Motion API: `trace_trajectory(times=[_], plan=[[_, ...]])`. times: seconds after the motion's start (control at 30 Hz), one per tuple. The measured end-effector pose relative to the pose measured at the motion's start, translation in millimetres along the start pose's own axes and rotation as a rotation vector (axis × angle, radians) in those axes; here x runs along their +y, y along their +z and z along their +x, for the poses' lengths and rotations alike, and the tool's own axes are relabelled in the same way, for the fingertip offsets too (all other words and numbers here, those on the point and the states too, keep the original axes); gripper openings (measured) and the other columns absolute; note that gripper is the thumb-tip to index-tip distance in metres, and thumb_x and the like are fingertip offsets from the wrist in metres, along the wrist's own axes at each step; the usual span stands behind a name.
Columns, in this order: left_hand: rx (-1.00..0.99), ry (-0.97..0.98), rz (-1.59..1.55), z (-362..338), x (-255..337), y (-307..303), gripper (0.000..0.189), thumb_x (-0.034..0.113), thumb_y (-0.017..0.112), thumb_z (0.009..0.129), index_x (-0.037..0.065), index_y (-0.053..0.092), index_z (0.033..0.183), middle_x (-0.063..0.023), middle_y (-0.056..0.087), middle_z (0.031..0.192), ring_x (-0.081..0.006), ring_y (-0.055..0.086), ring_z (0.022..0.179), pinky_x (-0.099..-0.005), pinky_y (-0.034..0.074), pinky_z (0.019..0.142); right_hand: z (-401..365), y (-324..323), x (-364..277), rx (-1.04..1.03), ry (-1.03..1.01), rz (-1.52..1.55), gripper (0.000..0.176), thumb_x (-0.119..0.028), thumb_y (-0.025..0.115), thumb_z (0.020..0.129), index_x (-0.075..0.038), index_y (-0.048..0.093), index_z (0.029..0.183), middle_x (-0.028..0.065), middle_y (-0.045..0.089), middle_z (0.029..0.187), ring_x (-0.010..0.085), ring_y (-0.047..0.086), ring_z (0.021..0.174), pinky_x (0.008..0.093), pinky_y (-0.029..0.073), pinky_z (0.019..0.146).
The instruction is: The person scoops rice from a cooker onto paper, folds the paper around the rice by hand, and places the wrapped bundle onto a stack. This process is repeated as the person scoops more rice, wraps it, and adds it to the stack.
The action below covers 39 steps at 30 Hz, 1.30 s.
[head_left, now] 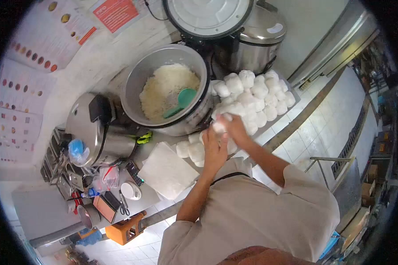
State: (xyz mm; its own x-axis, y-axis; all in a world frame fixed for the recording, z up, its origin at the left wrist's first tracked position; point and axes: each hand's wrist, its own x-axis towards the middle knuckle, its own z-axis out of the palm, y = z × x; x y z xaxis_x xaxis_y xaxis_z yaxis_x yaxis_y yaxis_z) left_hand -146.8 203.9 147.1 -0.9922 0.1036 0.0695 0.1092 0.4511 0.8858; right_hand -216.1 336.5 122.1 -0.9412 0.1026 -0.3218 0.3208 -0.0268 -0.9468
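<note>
Beside rice pot (137, 84) — white bundle (219, 126) between hands; left hand (214, 151), right hand (235, 129) both pinching it.

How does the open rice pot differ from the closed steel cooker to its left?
The open pot shows white rice and a green scoop; the closed cooker has its lid down, with a black handle. The open pot sits beside the pile of white bundles; the closed cooker stands farther off. Both are round, grey metal.
</note>
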Motion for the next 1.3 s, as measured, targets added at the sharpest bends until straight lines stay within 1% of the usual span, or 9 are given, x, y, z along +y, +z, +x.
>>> trace_trajectory(times=[0.1,0.17,0.23,0.47,0.63,0.83,0.97,1.07,1.3], plan=[[-0.016,0.092,0.026,12.1,21.5,1.0,0.069,0.030,0.061,0.102,-0.005,0.033,0.155,-0.0301,0.028,0.160,-0.0447,0.028,0.149,-0.0493,0.025,0.122,74.8,-80.5,-8.5,0.193,0.069,0.121,0.081,-0.059,0.078,0.083,0.012,0.066,0.120,0.0209,0.073,0.110,0.0286,0.070,0.100,0.0396,0.055,0.084],[-0.014,0.099,0.002,5.9,21.1,-4.7,0.071,0.027,0.063,0.100,-0.003,0.033,0.156,-0.0292,0.026,0.162,-0.0448,0.026,0.150,-0.0487,0.024,0.123,185.0,-155.0,33.8,0.652,-0.158,-0.384,0.087,-0.063,0.073,0.087,0.016,0.060,0.123,0.0341,0.069,0.116,0.0452,0.067,0.114,0.0461,0.052,0.096],[-0.009,0.022,-0.035,-3.6,2.6,-8.1,0.075,0.016,0.068,0.095,-0.001,0.030,0.157,-0.0292,0.025,0.162,-0.0445,0.026,0.151,-0.0497,0.025,0.123,217.5,-197.8,10.9,0.821,-0.298,-0.572,0.084,-0.064,0.068,0.090,0.015,0.063,0.116,0.0376,0.068,0.111,0.0434,0.070,0.103,0.0493,0.051,0.090],[0.124,-0.297,-0.011,-41.0,-47.7,-40.3,0.083,0.005,0.070,0.091,0.003,0.025,0.160,-0.0265,0.023,0.163,-0.0443,0.027,0.151,-0.0509,0.033,0.120,278.6,-202.5,36.7,0.735,-0.271,-1.333,0.055,-0.048,0.050,0.103,0.003,0.068,0.097,0.0312,0.067,0.108,0.0463,0.068,0.101,0.0589,0.053,0.087],[0.317,-0.512,-0.005,-78.2,-81.6,-77.5,0.080,0.006,0.068,0.094,0.006,0.026,0.161,-0.0220,0.027,0.163,-0.0414,0.035,0.148,-0.0520,0.042,0.113,276.8,-237.6,28.0,0.497,-0.520,-1.374,0.029,-0.030,0.063,0.098,-0.006,0.077,0.099,0.0166,0.076,0.106,0.0344,0.073,0.095,0.0446,0.056,0.080],[0.603,-0.554,-0.183,-83.3,-93.1,-118.0,0.072,0.010,0.066,0.098,0.005,0.029,0.160,-0.0180,0.037,0.161,-0.0351,0.048,0.139,-0.0491,0.043,0.112,118.5,42.2,-212.0,-0.447,-0.721,-0.511,0.016,-0.009,0.068,0.095,0.003,0.070,0.105,0.0156,0.071,0.093,0.0253,0.067,0.081,0.0346,0.052,0.076],[0.625,-0.414,-0.210,-51.2,-83.9,-135.7,0.073,0.007,0.066,0.097,0.003,0.029,0.160,-0.0183,0.038,0.159,-0.0347,0.049,0.138,-0.0490,0.043,0.112,165.7,184.7,-149.4,-1.045,-0.782,-1.267,0.021,-0.018,0.069,0.091,-0.002,0.071,0.104,0.0208,0.072,0.103,0.0387,0.070,0.097,0.0491,0.054,0.082],[0.636,-0.313,-0.199,-28.2,-72.2,-142.4,0.073,0.003,0.065,0.095,0.001,0.029,0.158,-0.0203,0.038,0.158,-0.0352,0.050,0.138,-0.0479,0.043,0.112,194.3,238.7,-68.8,-1.158,-0.788,-1.830,0.036,-0.020,0.072,0.088,0.000,0.067,0.117,0.0238,0.072,0.105,0.0417,0.070,0.101,0.0537,0.056,0.084],[0.604,-0.211,-0.239,-12.7,-64.8,-157.5,0.080,0.002,0.069,0.091,0.001,0.027,0.159,-0.0243,0.038,0.156,-0.0390,0.049,0.137,-0.0474,0.044,0.111,191.0,233.7,-82.5,-0.904,-0.780,-1.551,0.056,-0.012,0.079,0.080,-0.001,0.057,0.131,0.0253,0.071,0.106,0.0426,0.070,0.103,0.0526,0.056,0.086]])
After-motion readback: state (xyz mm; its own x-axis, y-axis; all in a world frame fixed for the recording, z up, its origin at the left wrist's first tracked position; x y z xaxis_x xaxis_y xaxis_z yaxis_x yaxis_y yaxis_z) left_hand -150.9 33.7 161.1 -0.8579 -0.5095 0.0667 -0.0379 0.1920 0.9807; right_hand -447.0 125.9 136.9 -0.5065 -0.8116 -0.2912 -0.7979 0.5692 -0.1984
